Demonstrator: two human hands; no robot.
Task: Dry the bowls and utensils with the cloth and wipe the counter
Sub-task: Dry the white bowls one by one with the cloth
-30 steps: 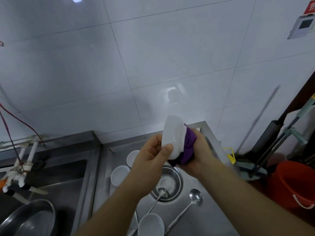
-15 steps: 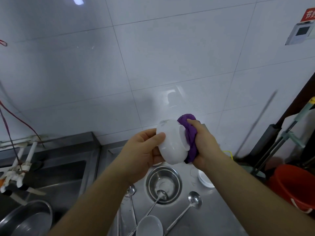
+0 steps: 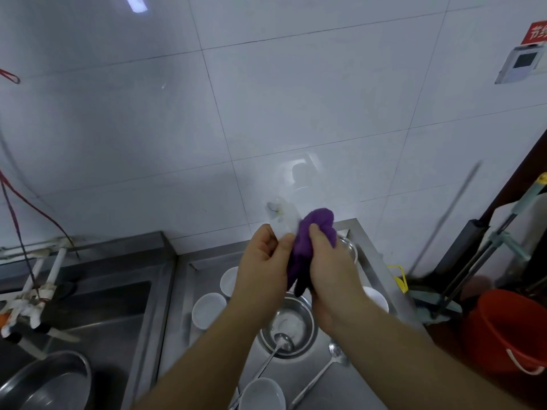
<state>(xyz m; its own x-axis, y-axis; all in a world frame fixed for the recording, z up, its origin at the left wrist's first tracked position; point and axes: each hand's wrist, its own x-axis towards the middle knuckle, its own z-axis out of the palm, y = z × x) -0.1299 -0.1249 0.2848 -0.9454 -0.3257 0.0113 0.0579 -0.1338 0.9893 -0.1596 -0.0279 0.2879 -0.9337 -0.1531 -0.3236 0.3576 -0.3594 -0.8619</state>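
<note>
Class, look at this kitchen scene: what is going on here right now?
A person is drying a white bowl over a steel counter. The left hand grips the bowl while the right hand rubs it with a purple cloth. More white bowls, a steel bowl and ladles wait below.

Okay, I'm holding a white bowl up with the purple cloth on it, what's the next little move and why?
Probably turn the white bowl a little in your left hand so the purple cloth reaches a fresh patch. Your right hand has the cloth bunched against one side only, and the bowl is blurred, so I cannot tell if it is dry. More bowls wait on the counter below.
</note>
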